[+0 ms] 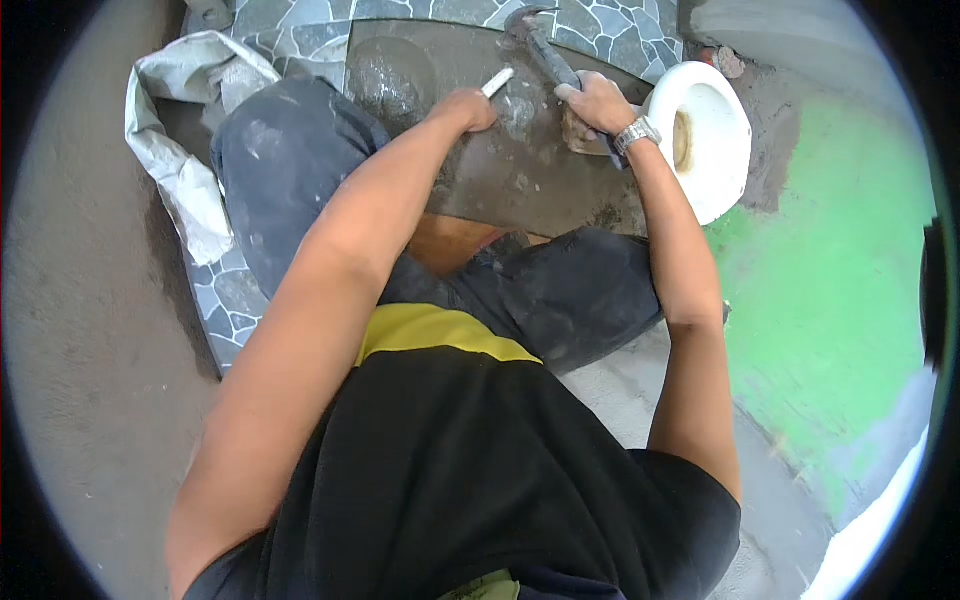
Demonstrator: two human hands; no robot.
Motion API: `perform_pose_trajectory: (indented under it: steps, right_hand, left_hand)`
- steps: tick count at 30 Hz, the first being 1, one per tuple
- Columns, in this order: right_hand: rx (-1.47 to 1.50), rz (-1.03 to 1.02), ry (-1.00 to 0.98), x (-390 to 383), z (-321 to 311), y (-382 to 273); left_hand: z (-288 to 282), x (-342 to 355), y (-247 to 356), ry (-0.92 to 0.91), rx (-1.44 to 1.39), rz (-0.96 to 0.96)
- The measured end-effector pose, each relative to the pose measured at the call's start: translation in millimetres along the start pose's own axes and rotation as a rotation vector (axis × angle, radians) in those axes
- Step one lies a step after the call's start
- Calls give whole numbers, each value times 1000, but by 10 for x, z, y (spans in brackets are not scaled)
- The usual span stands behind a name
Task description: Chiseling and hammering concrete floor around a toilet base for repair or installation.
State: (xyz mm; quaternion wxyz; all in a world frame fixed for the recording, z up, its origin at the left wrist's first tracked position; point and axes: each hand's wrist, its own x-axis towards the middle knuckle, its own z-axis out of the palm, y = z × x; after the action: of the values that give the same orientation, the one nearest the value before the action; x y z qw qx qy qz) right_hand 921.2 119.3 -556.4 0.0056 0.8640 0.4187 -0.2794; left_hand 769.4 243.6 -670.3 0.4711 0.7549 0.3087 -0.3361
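My left hand (466,110) is closed around a short white stick (497,82), whose tip points up and right over the wet grey patch (590,200). I cannot tell exactly what the stick is. A hammer (545,55) with a dark handle is gripped in my right hand (598,103), its curved metal head raised at the far end. On that wrist sits a metal watch (637,133). Just right of this hand stands a white ceramic toilet bowl (728,130), brown-stained inside. A brownish part beneath the hand is partly hidden.
Stone-patterned blue-grey tiles (270,14) border the wet patch. A crumpled white sack (165,140) lies left of my knee. Green-coated floor (830,260) stretches to the right, and broken rubble (728,62) sits behind the bowl. My bent legs (290,170) frame the near side.
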Motion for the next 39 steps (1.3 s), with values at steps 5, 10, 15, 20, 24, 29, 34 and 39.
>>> perform_pose_trajectory:
  steps: [5,10,15,20,24,29,34,39]
  right_hand:
    - [287,5,130,105,-213,-267]
    - [107,43,370,22,-81,-83]
    - [-43,19,-162,259,218,-125]
    - [145,109,262,290,-37,20]
    - [-35,72,198,440,400,241]
    - [-63,114,-84,392,-51,157]
    - [-21,73,373,425,157,121]
    - [-152,31,-146,557,73,88]
  left_hand:
    - [73,172,-253,200,183,28]
    - [126,82,70,182,280,73]
    - [-70,227,-108,276,395,120]
    - [-234,83,315,-8,465,66]
    - [-78,149,121,147,438,66]
    - [-66,164,43,119,302,30]
    - [-114,206,66,68,324,73]
    - [-3,219,8,104,334,40]
